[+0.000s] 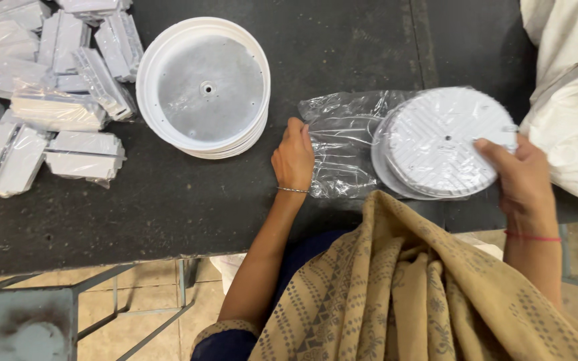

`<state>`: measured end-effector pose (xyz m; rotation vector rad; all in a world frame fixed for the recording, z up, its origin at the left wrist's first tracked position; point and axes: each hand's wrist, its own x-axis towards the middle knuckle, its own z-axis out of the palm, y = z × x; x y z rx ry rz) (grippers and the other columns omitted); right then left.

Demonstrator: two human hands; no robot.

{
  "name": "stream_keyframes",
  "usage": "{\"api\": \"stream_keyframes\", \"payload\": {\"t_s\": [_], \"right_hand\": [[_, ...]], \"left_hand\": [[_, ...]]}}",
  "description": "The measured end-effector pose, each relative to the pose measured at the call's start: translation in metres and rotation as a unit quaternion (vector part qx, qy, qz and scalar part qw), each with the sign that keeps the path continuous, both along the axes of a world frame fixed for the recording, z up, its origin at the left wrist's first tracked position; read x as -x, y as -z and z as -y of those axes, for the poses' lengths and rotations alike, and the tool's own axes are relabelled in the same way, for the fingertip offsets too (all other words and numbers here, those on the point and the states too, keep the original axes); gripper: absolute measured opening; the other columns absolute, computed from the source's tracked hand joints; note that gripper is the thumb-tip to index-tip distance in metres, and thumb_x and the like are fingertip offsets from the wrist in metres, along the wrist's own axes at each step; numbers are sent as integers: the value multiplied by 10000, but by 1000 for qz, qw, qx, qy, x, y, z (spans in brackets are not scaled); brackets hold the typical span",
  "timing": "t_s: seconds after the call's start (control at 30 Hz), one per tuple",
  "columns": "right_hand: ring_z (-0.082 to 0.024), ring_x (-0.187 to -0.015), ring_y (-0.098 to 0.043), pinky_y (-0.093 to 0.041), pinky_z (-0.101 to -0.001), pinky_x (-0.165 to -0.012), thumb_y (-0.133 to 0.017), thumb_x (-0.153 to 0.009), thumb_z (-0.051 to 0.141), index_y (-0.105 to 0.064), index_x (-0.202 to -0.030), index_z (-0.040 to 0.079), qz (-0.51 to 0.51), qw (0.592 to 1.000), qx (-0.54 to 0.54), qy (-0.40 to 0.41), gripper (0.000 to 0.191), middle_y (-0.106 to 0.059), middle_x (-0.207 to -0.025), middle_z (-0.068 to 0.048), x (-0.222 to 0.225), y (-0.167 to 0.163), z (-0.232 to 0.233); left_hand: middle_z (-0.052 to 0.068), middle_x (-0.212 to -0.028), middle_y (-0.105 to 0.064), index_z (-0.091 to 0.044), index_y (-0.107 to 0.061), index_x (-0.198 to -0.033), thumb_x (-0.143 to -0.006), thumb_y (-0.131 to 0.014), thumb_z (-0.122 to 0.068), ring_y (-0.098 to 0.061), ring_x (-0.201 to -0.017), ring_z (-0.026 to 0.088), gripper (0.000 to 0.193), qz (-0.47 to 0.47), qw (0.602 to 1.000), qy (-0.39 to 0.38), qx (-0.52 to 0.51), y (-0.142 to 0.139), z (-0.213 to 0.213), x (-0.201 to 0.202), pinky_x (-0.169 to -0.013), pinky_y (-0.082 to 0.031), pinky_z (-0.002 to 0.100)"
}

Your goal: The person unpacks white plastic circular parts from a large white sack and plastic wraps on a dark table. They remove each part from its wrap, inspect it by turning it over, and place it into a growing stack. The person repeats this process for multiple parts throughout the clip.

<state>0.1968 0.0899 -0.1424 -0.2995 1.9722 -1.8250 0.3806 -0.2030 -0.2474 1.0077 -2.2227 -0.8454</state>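
Note:
A round white ribbed disc (441,140) lies partly inside a clear plastic bag (346,144) on the dark table (168,200). My right hand (520,177) grips the disc at its right rim. My left hand (294,157) pinches the open left edge of the bag, fingers closed on the film. A stack of round white discs with metal faces (203,85) rests to the left of my left hand, apart from it.
A pile of several bagged white rectangular parts (48,93) fills the table's far left. A white sack (570,87) lies at the right edge. A tan patterned shawl (409,294) drapes over my lap. A metal frame (102,301) and tiled floor sit below the table.

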Motion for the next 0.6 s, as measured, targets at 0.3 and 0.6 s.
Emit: {"api": "stream_keyframes", "payload": {"t_s": [0.3, 0.6], "right_hand": [[-159, -1165, -668, -534, -293, -1089, -651, -987, 204, -618, -1306, -5, -127, 982, 65, 124, 382, -674, -1262, -71, -6, -60, -39], [-229, -1395, -608, -492, -392, -1256, -610, -1098, 256, -524, -1481, -22, -62, 965, 254, 13, 481, -605, -1485, -117, -8, -48, -7]], "left_hand": [[143, -1038, -747, -149, -483, -1160, -965, -570, -153, -688, -729, 434, 214, 44, 997, -41, 41, 0, 12, -4, -600, -506, 553], [173, -951, -743, -146, -458, -1261, -966, -576, -152, -682, -692, 432, 318, 64, 996, -68, 9, -9, 9, -2, -596, -504, 552]]}}
